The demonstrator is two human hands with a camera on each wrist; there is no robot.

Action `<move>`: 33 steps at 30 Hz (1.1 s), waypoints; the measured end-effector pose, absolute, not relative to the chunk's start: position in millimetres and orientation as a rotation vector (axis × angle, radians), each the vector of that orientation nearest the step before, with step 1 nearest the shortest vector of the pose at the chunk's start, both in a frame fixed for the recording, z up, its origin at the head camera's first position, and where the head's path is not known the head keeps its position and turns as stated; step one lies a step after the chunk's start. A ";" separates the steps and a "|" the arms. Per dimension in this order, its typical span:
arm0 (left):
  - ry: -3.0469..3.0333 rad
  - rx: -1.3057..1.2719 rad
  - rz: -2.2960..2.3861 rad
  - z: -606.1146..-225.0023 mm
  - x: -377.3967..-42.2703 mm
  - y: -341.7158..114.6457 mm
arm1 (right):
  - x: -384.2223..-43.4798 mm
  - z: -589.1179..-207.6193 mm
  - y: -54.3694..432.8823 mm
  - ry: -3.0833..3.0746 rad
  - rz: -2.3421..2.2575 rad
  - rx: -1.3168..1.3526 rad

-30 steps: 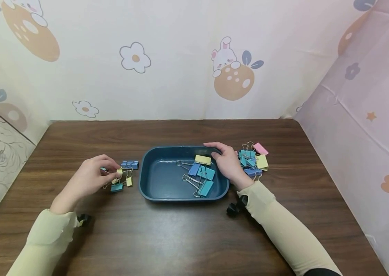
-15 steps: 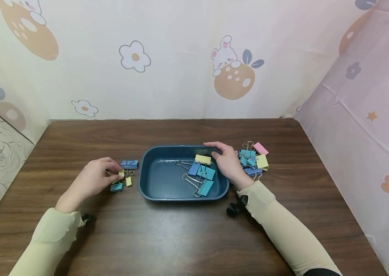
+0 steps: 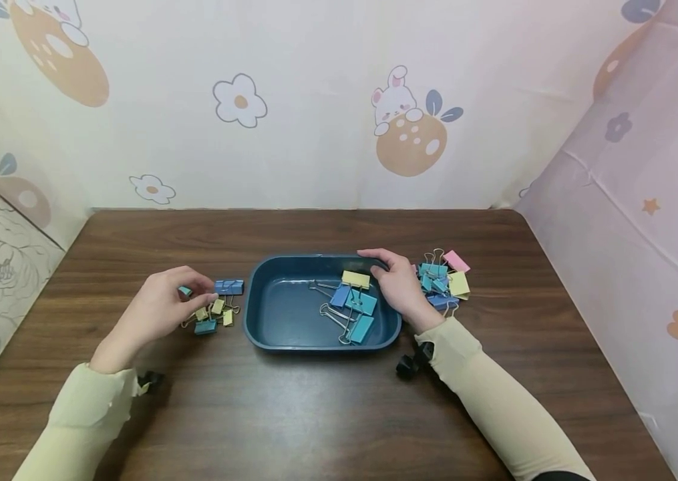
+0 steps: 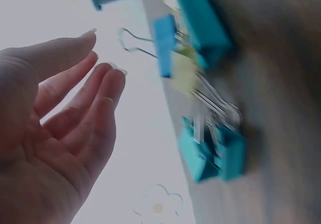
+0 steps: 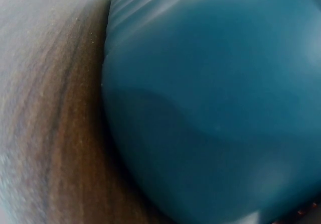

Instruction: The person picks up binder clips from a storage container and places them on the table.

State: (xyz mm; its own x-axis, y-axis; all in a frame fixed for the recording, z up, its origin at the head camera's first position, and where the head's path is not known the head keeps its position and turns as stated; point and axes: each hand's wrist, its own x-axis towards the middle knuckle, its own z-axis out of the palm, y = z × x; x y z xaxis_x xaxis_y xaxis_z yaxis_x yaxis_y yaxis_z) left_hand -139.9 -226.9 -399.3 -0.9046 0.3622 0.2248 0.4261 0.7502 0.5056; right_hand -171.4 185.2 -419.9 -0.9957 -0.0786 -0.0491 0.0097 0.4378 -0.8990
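Observation:
My left hand hovers over a small heap of binder clips at the left of the tray. In the left wrist view its fingers are slightly bent, the thumb apart from them, with nothing between. Near them lie a teal binder clip, a yellow binder clip and a blue binder clip. My right hand grips the far right corner of the dark blue tray, thumb inside the rim. Several larger clips, among them a teal binder clip, lie in the tray's right half.
To the right of the tray is another heap of binder clips, with a pink clip and a yellow clip on its far side. A patterned cloth hangs behind the brown wooden table.
Earlier my left fingertips were at a yellow clip in the left heap; now they are raised off it and spread apart, and the clip lies in the heap. My right hand stays on the tray.

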 end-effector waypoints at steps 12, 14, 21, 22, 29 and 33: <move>-2.712 -0.905 -1.055 -375.7 -138.0 -168.8 | -171.7 -422.6 186.1 2.585 -1.624 -0.049; -2.710 -0.977 -1.078 -376.5 -138.0 -155.6 | -171.8 -421.9 186.2 2.587 -1.620 -0.054; -2.789 -1.265 -1.030 -387.4 -138.1 -105.8 | -171.2 -420.4 185.7 2.598 -1.618 -0.066; -2.799 -1.315 -1.019 -390.1 -138.0 -99.4 | -171.3 -420.7 185.7 2.599 -1.616 -0.065; -2.891 -1.519 -0.913 -404.8 -138.8 -64.1 | -172.0 -421.5 186.9 2.599 -1.614 -0.064; -2.942 -1.548 -0.859 -408.4 -141.9 -52.5 | -171.8 -420.2 186.5 2.594 -1.615 -0.083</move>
State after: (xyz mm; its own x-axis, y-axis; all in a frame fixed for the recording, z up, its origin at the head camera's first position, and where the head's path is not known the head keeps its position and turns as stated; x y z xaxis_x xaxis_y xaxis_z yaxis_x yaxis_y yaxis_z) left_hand -141.9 -52.5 -408.4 -0.5597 0.8283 -0.0261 0.6842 0.4797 0.5493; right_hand -171.8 186.5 -420.2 -0.9949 -0.0908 -0.0432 -0.0013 0.4412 -0.8974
